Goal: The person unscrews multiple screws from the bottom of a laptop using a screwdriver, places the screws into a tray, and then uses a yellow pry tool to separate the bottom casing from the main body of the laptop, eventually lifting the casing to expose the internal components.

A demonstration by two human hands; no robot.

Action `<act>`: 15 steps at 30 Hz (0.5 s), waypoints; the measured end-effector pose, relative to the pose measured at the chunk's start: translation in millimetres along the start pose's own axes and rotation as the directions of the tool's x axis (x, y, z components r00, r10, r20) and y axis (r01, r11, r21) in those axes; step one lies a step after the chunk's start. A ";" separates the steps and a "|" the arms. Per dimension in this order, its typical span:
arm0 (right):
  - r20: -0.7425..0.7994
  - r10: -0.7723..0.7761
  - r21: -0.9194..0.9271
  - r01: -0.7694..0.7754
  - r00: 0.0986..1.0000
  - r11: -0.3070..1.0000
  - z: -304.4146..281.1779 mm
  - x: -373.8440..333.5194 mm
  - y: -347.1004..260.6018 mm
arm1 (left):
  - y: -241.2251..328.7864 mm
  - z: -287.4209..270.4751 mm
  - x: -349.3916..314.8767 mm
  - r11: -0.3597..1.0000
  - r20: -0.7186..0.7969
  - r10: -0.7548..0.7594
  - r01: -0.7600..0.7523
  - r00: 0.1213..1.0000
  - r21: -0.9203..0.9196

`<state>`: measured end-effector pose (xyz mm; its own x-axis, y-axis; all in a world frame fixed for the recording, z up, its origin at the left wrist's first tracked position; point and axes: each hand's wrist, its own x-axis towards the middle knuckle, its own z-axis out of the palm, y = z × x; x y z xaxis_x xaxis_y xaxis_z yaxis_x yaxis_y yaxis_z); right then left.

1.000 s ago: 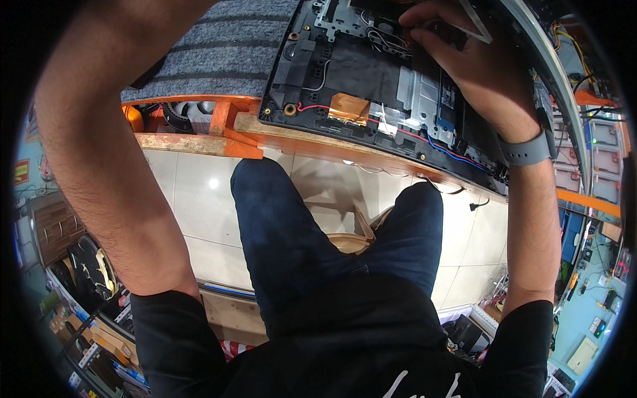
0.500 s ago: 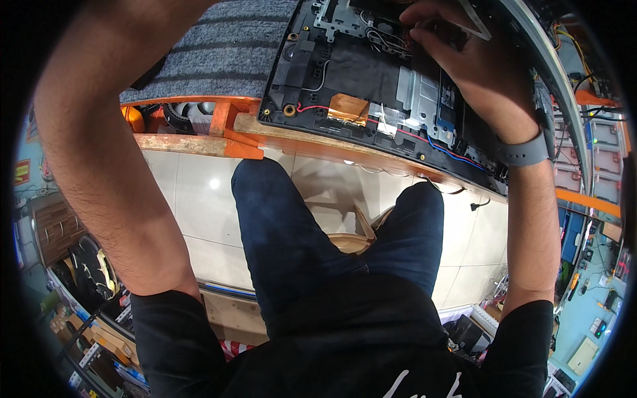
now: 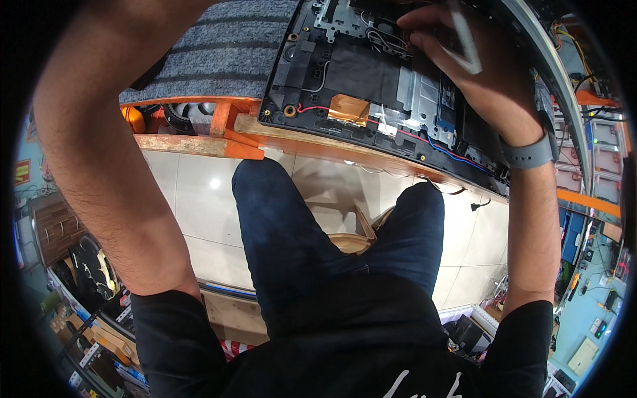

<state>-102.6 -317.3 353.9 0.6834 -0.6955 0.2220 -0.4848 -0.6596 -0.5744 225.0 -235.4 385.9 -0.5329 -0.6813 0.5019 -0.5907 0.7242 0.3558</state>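
In front of me lies a black laptop body [image 3: 361, 73], opened up with its insides showing. My right hand [image 3: 488, 89] is over its far right part, thumb and fingertips drawn together above thin cables [image 3: 386, 41]. Against that hand lie blurred, pale V-shaped tweezers [image 3: 472, 61], their joined end toward me and their tips hidden. My left forearm [image 3: 113, 126] reaches up past the top edge, so the left hand itself is out of sight. A red wire [image 3: 312, 108] and copper-coloured tape [image 3: 348, 110] show along the laptop's near side.
A grey ribbed mat [image 3: 225, 50] covers the bench left of the laptop. Below it, an orange open drawer [image 3: 179, 144] holds loose items. The laptop's near edge sits by the wooden bench edge [image 3: 318, 149]. A curved, raised panel edge [image 3: 570, 93] stands right of my wrist.
The tweezers have swung down and slightly left, now smeared by motion. My right hand has shifted a little, its fingers still close to the cables. The laptop stays in place.
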 end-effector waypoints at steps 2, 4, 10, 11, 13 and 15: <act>0.021 0.069 0.058 -0.070 0.997 0.996 -0.1 0.4 -1.6 | 0.2 0.1 -0.4 1.000 0.003 -0.002 0.002 1.000 0.001; 0.029 0.103 0.051 -0.105 0.994 0.993 -0.6 2.7 -10.2 | -0.1 -0.2 -1.0 1.000 0.006 -0.007 0.007 1.000 0.004; -0.034 0.024 0.009 -0.024 0.999 1.000 3.9 1.4 6.0 | 0.2 -0.7 -0.9 1.000 0.014 -0.008 0.008 1.000 0.005; -0.030 0.005 -0.064 -0.007 1.000 0.998 0.5 0.6 3.1 | 0.0 -0.6 -0.6 1.000 0.015 -0.007 0.007 1.000 0.004; -0.026 0.001 -0.162 -0.005 1.000 0.987 -2.7 -0.6 -10.6 | 0.2 -1.2 -1.9 1.000 0.019 -0.015 0.015 1.000 0.008; -0.037 0.039 -0.222 -0.046 0.999 0.974 -0.2 -3.3 -34.2 | 0.3 -1.8 -2.4 1.000 0.021 -0.017 0.017 1.000 0.010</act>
<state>-88.4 -292.5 372.9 0.6437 -0.7304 0.2283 -0.6245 -0.6738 -0.3949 227.2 -233.4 386.2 -0.5349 -0.6958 0.4794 -0.6055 0.7114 0.3568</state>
